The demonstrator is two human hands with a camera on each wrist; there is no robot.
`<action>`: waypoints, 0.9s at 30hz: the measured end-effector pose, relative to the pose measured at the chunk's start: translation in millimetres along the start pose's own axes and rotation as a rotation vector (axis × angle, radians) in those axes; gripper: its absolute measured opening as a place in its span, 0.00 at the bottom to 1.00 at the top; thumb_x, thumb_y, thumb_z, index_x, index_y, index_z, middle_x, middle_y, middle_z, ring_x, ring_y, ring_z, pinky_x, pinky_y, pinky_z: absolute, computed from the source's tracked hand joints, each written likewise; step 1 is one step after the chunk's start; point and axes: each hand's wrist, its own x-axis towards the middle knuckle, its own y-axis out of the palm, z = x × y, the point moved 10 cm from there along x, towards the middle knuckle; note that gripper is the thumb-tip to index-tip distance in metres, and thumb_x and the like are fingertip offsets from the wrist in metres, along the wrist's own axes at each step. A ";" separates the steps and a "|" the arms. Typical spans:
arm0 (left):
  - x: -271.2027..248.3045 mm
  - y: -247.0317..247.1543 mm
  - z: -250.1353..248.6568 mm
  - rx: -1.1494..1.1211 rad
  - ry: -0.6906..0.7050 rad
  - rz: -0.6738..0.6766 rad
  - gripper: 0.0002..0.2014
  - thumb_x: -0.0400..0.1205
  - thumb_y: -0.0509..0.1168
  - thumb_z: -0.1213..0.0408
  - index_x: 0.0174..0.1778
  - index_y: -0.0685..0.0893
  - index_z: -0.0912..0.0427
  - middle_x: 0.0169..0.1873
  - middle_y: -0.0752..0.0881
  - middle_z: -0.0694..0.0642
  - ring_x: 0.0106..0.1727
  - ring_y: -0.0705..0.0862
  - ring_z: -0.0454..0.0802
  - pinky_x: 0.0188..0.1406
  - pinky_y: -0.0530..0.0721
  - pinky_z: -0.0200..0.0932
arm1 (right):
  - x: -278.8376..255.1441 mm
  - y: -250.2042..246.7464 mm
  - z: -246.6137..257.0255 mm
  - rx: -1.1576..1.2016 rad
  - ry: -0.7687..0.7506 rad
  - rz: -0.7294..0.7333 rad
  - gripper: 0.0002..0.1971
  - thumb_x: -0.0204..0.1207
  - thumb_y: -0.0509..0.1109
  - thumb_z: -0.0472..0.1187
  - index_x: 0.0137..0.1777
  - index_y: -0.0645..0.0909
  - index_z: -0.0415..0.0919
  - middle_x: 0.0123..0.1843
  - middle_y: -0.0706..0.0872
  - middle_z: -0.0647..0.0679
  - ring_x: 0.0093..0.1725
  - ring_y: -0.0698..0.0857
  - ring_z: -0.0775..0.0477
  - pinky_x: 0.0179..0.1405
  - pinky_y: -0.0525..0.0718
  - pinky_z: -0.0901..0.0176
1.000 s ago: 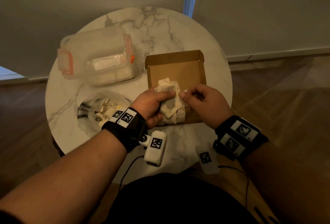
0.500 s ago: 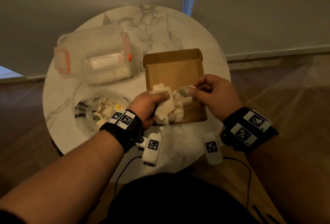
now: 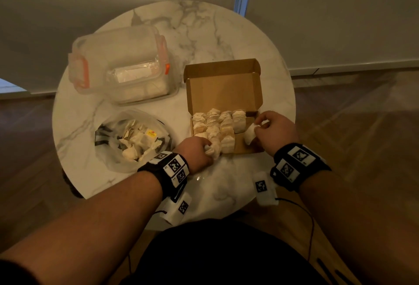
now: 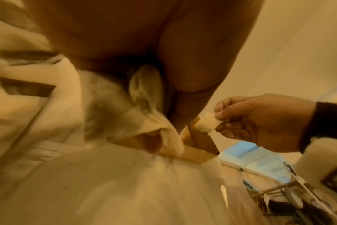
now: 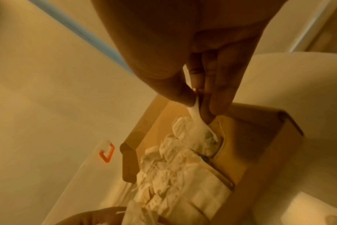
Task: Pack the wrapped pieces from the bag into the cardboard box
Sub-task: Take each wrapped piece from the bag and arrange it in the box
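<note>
The open cardboard box lies on the round marble table, its lid flap standing at the far side. Several wrapped pieces lie in rows in its left and middle part. My left hand grips one wrapped piece at the box's near left corner. My right hand pinches the twisted end of another wrapped piece over the box's right side; the right wrist view shows that wrapped piece hanging from my fingertips. The clear plastic bag with more pieces sits left of the box.
A clear plastic container with orange latches stands at the back left of the table. Wooden floor surrounds the table, and a wall with a baseboard runs behind it. My lap is at the table's near edge.
Both hands have lowered and spread apart, and the bunch of pieces they held now lies in rows in the box. The right hand moved right, the left toward the near left corner.
</note>
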 end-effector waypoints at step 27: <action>1.7 15.1 3.9 0.046 0.075 0.024 0.13 0.77 0.72 0.57 0.55 0.91 0.55 0.49 0.90 0.56 0.51 0.86 0.54 0.44 0.78 0.41 | -10.8 83.9 7.5 -0.571 -0.096 0.395 0.15 0.83 0.64 0.38 0.64 0.88 0.41 0.62 0.88 0.38 0.59 0.86 0.36 0.59 0.85 0.49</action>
